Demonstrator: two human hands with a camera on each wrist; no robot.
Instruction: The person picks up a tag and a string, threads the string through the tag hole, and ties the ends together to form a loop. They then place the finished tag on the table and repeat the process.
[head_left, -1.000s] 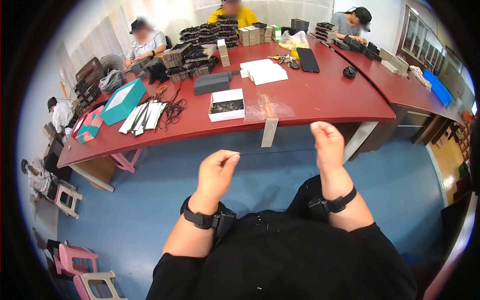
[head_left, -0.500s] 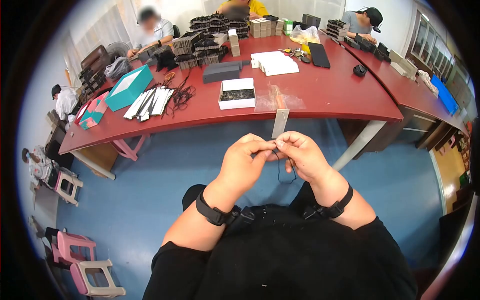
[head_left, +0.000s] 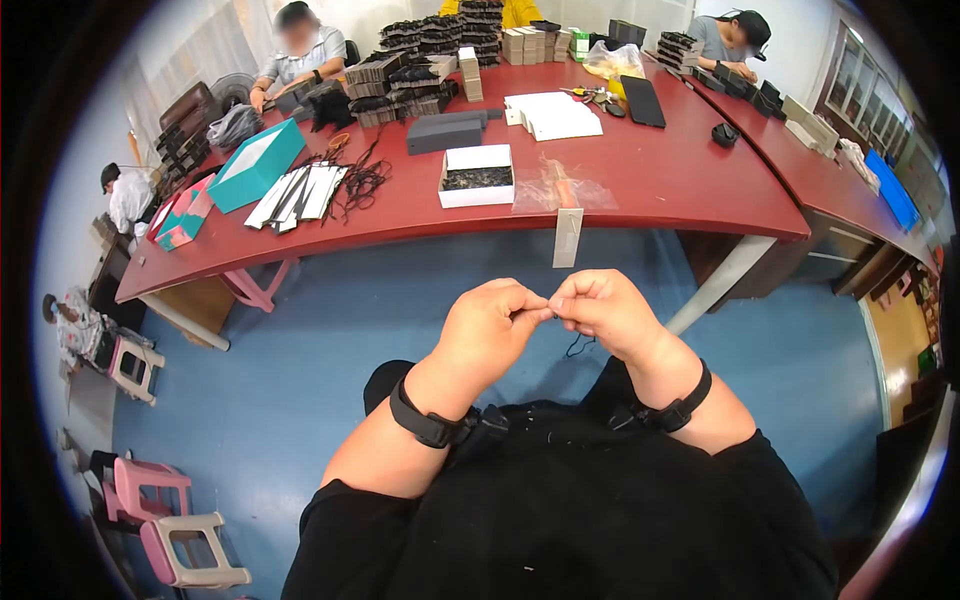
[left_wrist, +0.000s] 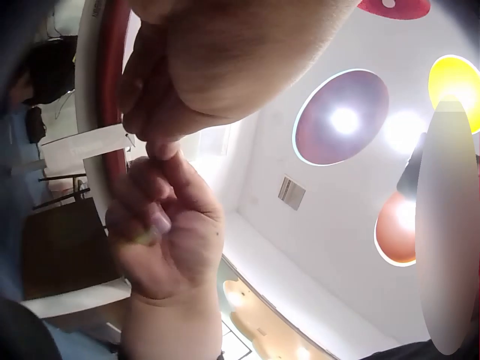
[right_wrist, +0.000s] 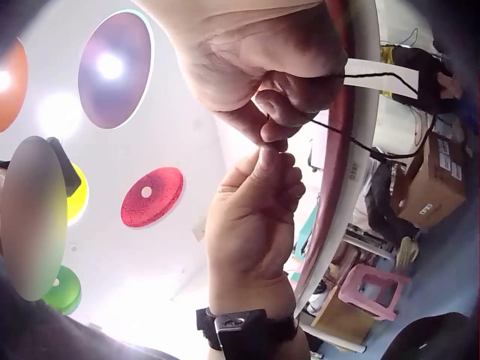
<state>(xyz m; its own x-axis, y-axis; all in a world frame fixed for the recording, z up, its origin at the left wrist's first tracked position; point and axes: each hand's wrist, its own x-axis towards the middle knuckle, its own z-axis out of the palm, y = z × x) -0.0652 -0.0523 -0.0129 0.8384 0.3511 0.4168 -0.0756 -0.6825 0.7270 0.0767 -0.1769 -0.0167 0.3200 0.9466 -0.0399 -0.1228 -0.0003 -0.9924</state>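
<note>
Both hands meet in front of the body, fingertips against each other, in the air before the table edge. A thin black cord (right_wrist: 387,75) runs out of the right hand and hangs in a loop, best seen in the right wrist view. The left hand (head_left: 487,330) pinches the cord between thumb and forefinger. The right hand (head_left: 612,312) pinches it at the same spot, its other fingers curled in over more of the cord. Fingertips hide the cord's held part. Beyond the hands, a pale strip-shaped tag (head_left: 567,240) hangs over the table edge.
The red table (head_left: 400,215) carries a white box of small dark pieces (head_left: 477,180), a clear plastic bag (head_left: 590,195), white strips with black cords (head_left: 300,195), white cards (head_left: 553,117), a teal box (head_left: 257,167) and a phone (head_left: 642,101). Several people sit around; stools (head_left: 195,550) stand left.
The hands were apart with the cord stretched between them. They came together at the fingertips, and the hanging loop now shows less below the right hand.
</note>
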